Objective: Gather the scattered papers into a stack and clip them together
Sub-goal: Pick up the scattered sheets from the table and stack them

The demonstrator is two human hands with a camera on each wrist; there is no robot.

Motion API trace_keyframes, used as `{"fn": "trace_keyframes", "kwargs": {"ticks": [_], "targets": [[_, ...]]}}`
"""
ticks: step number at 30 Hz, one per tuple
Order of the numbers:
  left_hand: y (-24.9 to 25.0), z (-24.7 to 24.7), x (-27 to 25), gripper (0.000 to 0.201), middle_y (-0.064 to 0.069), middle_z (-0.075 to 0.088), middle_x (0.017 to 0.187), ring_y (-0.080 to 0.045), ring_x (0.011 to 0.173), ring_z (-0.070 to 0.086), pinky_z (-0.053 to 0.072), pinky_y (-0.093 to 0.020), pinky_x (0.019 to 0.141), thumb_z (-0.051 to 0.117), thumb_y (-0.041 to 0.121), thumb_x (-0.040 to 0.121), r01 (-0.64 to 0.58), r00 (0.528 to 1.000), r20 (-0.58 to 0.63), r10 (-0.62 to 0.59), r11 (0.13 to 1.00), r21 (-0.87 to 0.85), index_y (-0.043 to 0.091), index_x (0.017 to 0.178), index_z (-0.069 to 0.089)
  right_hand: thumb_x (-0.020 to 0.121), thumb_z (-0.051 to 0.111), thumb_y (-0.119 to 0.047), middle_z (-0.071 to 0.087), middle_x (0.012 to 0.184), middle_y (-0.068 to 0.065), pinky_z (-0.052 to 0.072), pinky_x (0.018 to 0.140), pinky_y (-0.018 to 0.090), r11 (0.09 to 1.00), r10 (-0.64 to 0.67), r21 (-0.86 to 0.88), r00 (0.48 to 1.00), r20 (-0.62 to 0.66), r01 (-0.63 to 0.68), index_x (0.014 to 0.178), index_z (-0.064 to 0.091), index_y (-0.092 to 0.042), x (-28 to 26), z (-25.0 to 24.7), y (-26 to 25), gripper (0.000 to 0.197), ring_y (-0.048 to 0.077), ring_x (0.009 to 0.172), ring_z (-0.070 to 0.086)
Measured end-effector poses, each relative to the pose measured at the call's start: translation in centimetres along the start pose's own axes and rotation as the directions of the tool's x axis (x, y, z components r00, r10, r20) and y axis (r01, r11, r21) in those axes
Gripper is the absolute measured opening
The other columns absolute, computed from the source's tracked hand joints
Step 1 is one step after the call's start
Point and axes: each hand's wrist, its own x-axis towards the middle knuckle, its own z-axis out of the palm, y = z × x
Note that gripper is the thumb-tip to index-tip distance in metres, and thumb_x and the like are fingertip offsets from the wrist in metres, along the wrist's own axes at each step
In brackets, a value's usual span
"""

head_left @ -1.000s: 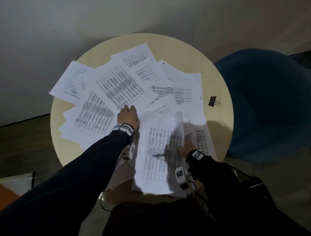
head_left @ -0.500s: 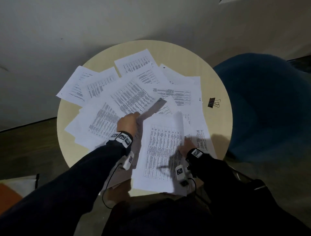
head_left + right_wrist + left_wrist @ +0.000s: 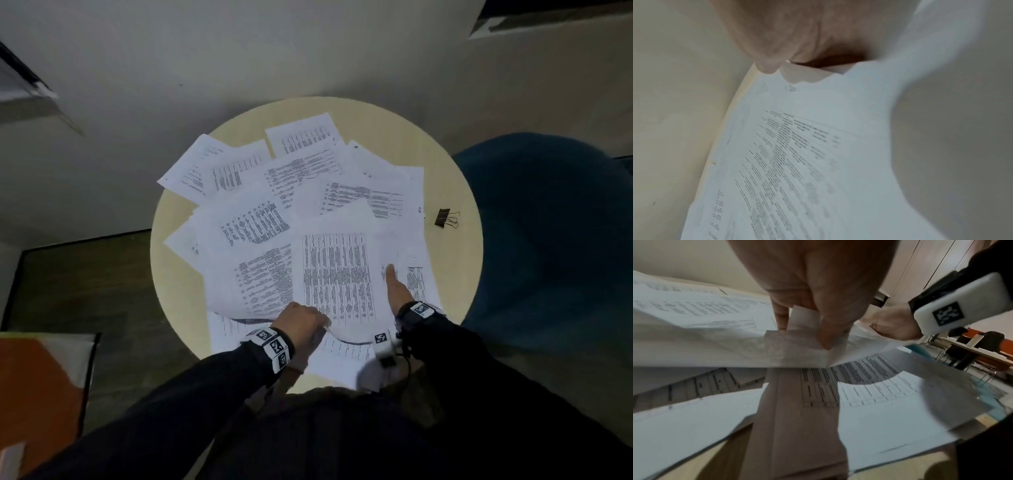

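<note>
From my station I cannot see the fingers of the right hand (image 3: pixel 397 291): they go under the papers (image 3: pixel 308 212), only the thumb lies on top. The right wrist view is strongly blurred, so the print on the sheet (image 3: pixel 797 162) is not readable. The fingertips of the left hand (image 3: pixel 301 322) are hidden under the lifted edge of the paper in the head view. The binder clip (image 3: pixel 445 217) is too small to show details. The round table (image 3: pixel 455 267) is covered at its near edge by my dark sleeves (image 3: pixel 205 394). The blue chair (image 3: pixel 555 240) is cut off by the right edge.
</note>
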Motion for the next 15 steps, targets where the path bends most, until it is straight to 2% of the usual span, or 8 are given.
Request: {"fn": "trace_keyframes", "kwargs": {"ticks": [1,2,4,6,7,10,13,15], "targets": [[0.2,0.3,0.0,0.035,0.003,0.063,0.128,-0.02,0.112,0.061,0.04,-0.034,0.1,0.05,0.02,0.097,-0.013,1.0,0.019,0.013,1.0,-0.016,0.03,0.129,0.059,0.09,0.012,-0.072,0.063,0.101,0.017,0.041,0.077,0.034,1.0,-0.004,-0.015,1.0,0.011,0.004,0.124,0.059,-0.006,-0.4,-0.2,0.0,0.088,0.026,0.087,0.06],[0.3,0.5,0.0,0.033,0.003,0.063,0.129,-0.021,0.111,0.062,0.042,-0.033,0.099,0.048,0.025,0.098,-0.033,0.999,0.029,0.033,0.999,-0.027,0.03,0.129,0.059,0.089,0.022,-0.072,0.062,0.098,0.018,0.042,0.076,0.034,0.999,-0.017,-0.041,1.0,0.017,0.018,0.119,0.06,-0.005,-0.5,-0.2,0.0,0.082,0.026,0.086,0.06],[0.3,0.7,0.0,0.04,0.004,0.064,0.126,-0.02,0.109,0.063,0.046,-0.034,0.096,0.041,0.05,0.097,-0.075,0.996,0.033,0.077,0.995,-0.063,0.032,0.13,0.056,0.096,0.051,-0.045,0.055,0.131,0.016,0.043,0.098,0.036,0.994,-0.072,-0.082,0.997,0.03,0.074,0.135,0.047,-0.001,-1.0,-0.2,0.4,0.059,0.032,0.115,0.056],[0.1,0.2,-0.2,0.062,0.003,0.067,0.115,-0.019,0.098,0.065,0.051,-0.035,0.088,0.028,0.075,0.089,-0.089,0.996,0.021,0.092,0.988,-0.126,0.031,0.127,0.052,0.098,0.053,-0.019,0.051,0.136,0.016,0.045,0.094,0.034,0.99,-0.081,-0.114,0.996,0.033,0.084,0.139,0.041,0.0,-1.5,-0.1,0.7,0.047,0.034,0.117,0.054],[-0.4,-0.3,-0.2,0.064,0.002,0.066,0.107,-0.019,0.09,0.064,0.052,-0.034,0.081,0.027,0.077,0.087,-0.068,0.998,-0.009,0.068,0.986,-0.15,0.029,0.123,0.05,0.098,0.051,-0.013,0.054,0.133,0.018,0.047,0.088,0.035,0.987,-0.087,-0.132,0.996,0.023,0.089,0.138,0.042,0.0,-1.5,0.0,0.7,0.044,0.034,0.111,0.056],[-3.2,-2.2,0.4,0.048,0.0,0.059,0.114,-0.023,0.095,0.062,0.05,-0.035,0.082,0.049,0.059,0.09,0.117,0.987,-0.079,-0.138,0.966,-0.229,0.03,0.128,0.045,0.098,0.048,-0.012,0.059,0.126,0.019,0.049,0.081,0.033,0.981,-0.102,-0.166,0.995,0.021,0.104,0.14,0.042,-0.004,-0.9,0.3,1.2,0.043,0.033,0.102,0.061],[-7.1,-3.8,1.8,0.049,-0.005,0.052,0.13,-0.03,0.111,0.059,0.047,-0.038,0.09,0.062,0.04,0.087,0.314,0.936,-0.093,-0.339,0.925,-0.214,0.027,0.131,0.045,0.099,0.045,-0.012,0.056,0.102,0.014,0.04,0.058,0.026,0.975,-0.094,-0.198,0.995,0.024,0.097,0.14,0.039,-0.004,-0.8,0.5,1.7,0.043,0.023,0.072,0.055],[-9.6,-4.4,2.9,0.056,-0.009,0.048,0.137,-0.032,0.117,0.054,0.044,-0.041,0.095,0.064,0.034,0.085,0.394,0.908,-0.083,-0.411,0.904,-0.167,0.022,0.135,0.043,0.099,0.044,-0.013,0.054,0.099,0.013,0.039,0.061,0.027,0.977,-0.08,-0.198,0.997,0.012,0.081,0.139,0.04,-0.003,-0.8,0.6,1.8,0.042,0.026,0.078,0.052]]}}
